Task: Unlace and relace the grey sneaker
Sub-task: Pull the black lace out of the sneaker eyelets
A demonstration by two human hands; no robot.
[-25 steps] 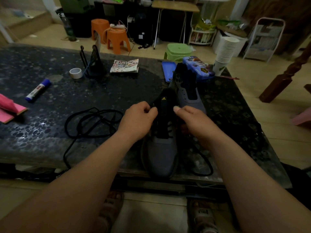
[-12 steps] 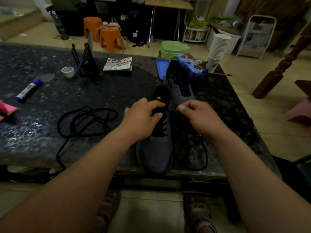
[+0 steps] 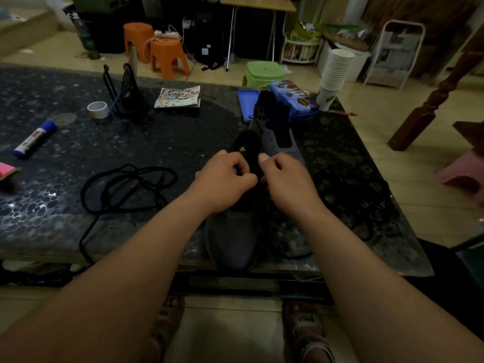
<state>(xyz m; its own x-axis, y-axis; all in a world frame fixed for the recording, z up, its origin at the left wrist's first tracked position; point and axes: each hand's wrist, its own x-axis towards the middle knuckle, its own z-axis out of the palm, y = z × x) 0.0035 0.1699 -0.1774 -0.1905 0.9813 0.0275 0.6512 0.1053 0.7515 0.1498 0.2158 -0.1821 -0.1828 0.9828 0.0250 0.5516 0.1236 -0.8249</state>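
Note:
A grey sneaker [image 3: 233, 239] with a black tongue stands on the dark table, toe toward me at the front edge. My left hand [image 3: 222, 182] curls over the left side of its eyelets, fingers pinched at the tongue. My right hand [image 3: 285, 179] curls at the right side, pinching the black lace there; the lace itself is hard to see under the fingers. A loose part of this lace [image 3: 296, 254] loops on the table right of the toe. A second grey sneaker [image 3: 275, 129] without a lace stands just behind. A separate black lace [image 3: 125, 187] lies coiled to the left.
On the dark pebbled table [image 3: 78, 231] lie a blue-capped marker [image 3: 34, 138], a tape roll [image 3: 98, 110], a black stand [image 3: 128, 95], a patterned booklet [image 3: 178, 96], a blue case [image 3: 290, 99] and stacked paper cups [image 3: 335, 74]. Stools stand on the floor beyond.
Both hands have moved closer together over the sneaker's tongue, and the right hand has drawn in toward the eyelets. The camera view shifted slightly.

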